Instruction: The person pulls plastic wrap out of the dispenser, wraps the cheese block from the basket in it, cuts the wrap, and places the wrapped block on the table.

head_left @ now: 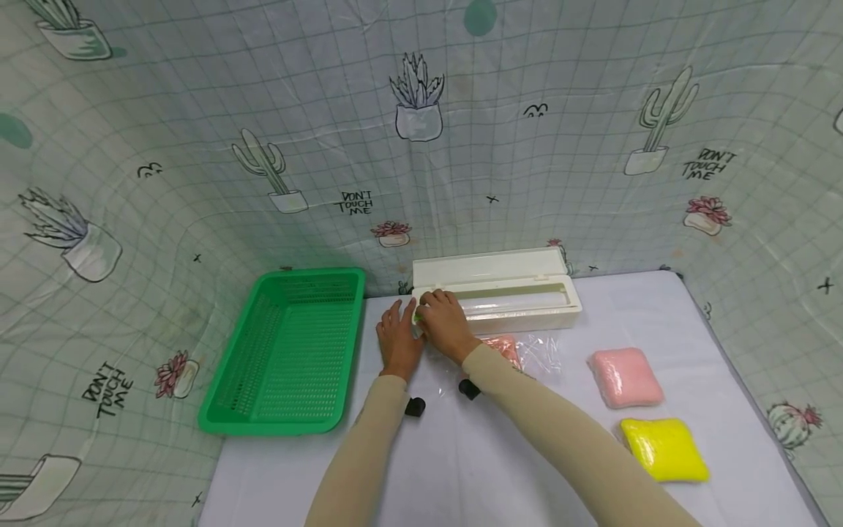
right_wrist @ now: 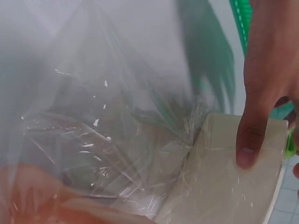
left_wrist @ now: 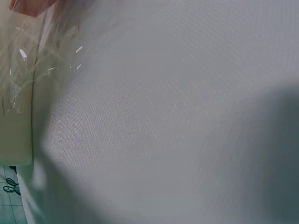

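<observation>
A long cream cling film dispenser stands at the back with its lid raised and a film roll inside. My left hand holds its left end; in the right wrist view that thumb presses on the cream casing. My right hand bends over the same end, its fingers at a small green slider, which it seems to pinch, though the fingertips are partly hidden. Clear film spreads out in front of the dispenser, around an orange packet that my right forearm partly covers.
A green plastic basket stands to the left, close to my left hand. On the right lie a pink wrapped packet and a yellow one. Behind the white table hangs a patterned cloth.
</observation>
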Action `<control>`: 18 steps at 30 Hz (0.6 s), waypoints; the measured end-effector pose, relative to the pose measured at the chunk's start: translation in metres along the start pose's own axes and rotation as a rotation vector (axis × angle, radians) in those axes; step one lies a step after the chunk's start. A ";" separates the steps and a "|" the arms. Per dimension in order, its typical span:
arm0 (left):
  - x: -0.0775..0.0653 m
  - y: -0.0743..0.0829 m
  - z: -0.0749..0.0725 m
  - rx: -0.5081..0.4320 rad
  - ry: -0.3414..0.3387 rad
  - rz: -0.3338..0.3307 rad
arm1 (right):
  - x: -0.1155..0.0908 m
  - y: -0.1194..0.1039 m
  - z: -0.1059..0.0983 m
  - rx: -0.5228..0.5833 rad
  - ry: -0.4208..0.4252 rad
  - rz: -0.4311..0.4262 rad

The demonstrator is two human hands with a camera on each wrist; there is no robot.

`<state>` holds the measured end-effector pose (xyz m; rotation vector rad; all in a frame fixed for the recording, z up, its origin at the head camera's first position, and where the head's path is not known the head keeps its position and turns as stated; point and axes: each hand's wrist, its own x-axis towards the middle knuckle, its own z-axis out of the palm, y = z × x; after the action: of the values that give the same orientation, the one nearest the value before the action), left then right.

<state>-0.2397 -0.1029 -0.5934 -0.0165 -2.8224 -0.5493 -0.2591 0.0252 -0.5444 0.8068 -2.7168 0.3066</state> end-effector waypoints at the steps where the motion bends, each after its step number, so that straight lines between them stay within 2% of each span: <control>1: 0.000 0.000 0.000 0.004 -0.002 0.000 | 0.000 -0.001 0.000 0.002 -0.003 0.008; 7: -0.002 0.002 -0.001 0.020 0.005 0.008 | 0.002 -0.002 0.000 -0.015 -0.004 0.044; 18: 0.000 -0.002 0.003 0.050 0.007 0.016 | 0.001 0.007 0.006 -0.055 -0.015 0.030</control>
<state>-0.2405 -0.1035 -0.5969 -0.0274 -2.8253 -0.4746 -0.2650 0.0285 -0.5505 0.7575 -2.7406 0.2322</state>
